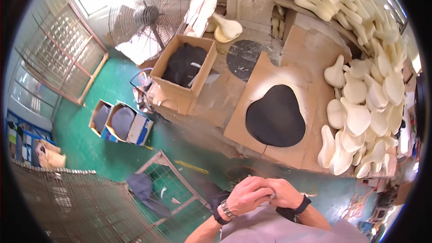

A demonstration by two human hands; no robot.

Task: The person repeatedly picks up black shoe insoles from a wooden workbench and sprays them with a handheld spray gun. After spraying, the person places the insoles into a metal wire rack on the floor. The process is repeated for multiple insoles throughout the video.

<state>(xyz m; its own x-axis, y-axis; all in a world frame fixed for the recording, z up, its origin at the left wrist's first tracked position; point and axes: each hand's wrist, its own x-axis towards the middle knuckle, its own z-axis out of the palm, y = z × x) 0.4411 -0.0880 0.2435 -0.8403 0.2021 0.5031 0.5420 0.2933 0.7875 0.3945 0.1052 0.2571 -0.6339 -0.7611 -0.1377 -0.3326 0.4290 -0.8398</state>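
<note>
My left hand [247, 195], with a metal-banded watch at its wrist, meets my right hand [286, 193] in front of my body. The fingers of both are curled in and pressed together. A tiny dark spot shows between the fingertips, too small to name. Beyond them on the bench lies a flat black rounded-triangular sheet [276, 116], on a cardboard sheet [238, 126] with a pale sprayed-looking halo around it. Neither hand touches the black sheet. To its right are piled several cream foam bicycle-saddle pads [355, 114].
A cardboard box [204, 49] of black pieces stands on the bench's left. Smaller boxes [121, 123] with dark pieces sit on the green floor. A wire rack [175, 184] with dark cloth is at lower left. A large fan [146, 15] stands near the window.
</note>
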